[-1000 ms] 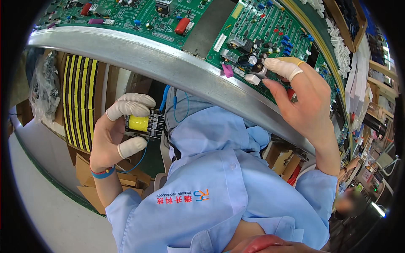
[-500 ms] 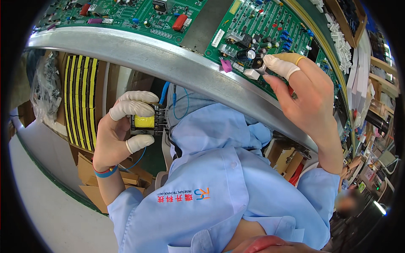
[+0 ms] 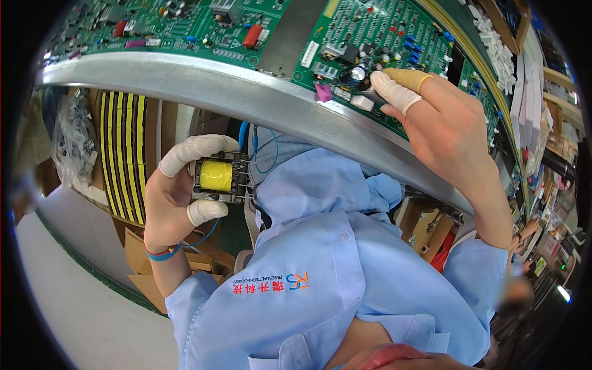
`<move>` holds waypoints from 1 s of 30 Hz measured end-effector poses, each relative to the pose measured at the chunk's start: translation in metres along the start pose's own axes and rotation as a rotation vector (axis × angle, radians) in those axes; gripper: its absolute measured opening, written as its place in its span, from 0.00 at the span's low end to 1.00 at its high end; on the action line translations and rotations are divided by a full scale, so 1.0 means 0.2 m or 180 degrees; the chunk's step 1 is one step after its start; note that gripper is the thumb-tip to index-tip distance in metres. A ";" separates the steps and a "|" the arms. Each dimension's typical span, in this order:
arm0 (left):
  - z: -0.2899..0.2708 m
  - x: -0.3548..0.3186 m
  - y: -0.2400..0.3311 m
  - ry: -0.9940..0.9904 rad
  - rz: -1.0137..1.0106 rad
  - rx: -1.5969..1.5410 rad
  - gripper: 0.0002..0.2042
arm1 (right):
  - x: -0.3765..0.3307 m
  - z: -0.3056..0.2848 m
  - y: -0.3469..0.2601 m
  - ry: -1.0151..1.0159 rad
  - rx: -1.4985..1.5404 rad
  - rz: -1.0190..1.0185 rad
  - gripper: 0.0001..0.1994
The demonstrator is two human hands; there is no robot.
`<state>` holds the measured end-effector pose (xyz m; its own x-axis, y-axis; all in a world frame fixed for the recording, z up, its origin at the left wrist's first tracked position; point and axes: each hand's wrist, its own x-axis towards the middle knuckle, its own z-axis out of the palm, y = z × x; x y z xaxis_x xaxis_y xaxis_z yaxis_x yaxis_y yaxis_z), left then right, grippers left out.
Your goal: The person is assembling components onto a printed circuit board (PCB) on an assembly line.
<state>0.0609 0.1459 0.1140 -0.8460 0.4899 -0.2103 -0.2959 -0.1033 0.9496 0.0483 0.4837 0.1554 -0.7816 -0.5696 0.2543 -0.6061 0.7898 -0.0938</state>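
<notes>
In my left hand (image 3: 169,203), a transformer (image 3: 216,176) with a yellow winding and black frame is pinched between thumb and fingers wearing white finger cots. Its metal pins point right, away from the palm. My right hand (image 3: 447,129) reaches over the green circuit board (image 3: 313,74) at the upper right. Its white and yellow cotted fingertips press together among the components, covering whatever lies under them. Close to those fingertips are a black round capacitor (image 3: 357,74), a white block (image 3: 362,103) and a purple part (image 3: 323,92).
A metal rail (image 3: 185,69) runs below the boards, with a second populated board (image 3: 203,49) at upper left. Rows of yellow-and-black parts (image 3: 124,154), a plastic bag (image 3: 77,145) and cardboard (image 3: 148,259) sit at left. White pieces (image 3: 493,52) lie far right; another person's arm (image 3: 529,229) shows beyond.
The transformer has turned a little in my left fingers, so more yellow winding shows. My right fingertips have shifted slightly on the board, toward the round capacitor. The whole view has moved a little.
</notes>
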 end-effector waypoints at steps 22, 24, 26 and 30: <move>0.78 0.71 0.32 -0.1358 0.2554 0.5040 0.47 | -0.35 -0.30 0.17 0.2128 0.0509 0.2072 0.14; 0.77 0.72 0.29 -0.1390 0.2594 0.5086 0.47 | -0.36 -0.27 0.18 0.2109 0.0238 0.1726 0.14; 0.80 0.73 0.29 -0.1456 0.2681 0.5104 0.48 | -0.37 -0.31 0.17 0.2123 0.0118 0.1766 0.13; 0.81 0.74 0.29 -0.1502 0.2593 0.5165 0.49 | -0.40 -0.31 0.21 0.1510 -0.0861 0.1511 0.10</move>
<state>-0.0093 0.3526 0.1758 -0.2846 0.9464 0.1524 0.9573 0.2721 0.0980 0.0937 0.5760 0.1905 -0.7662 -0.0395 0.6414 -0.1115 0.9912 -0.0721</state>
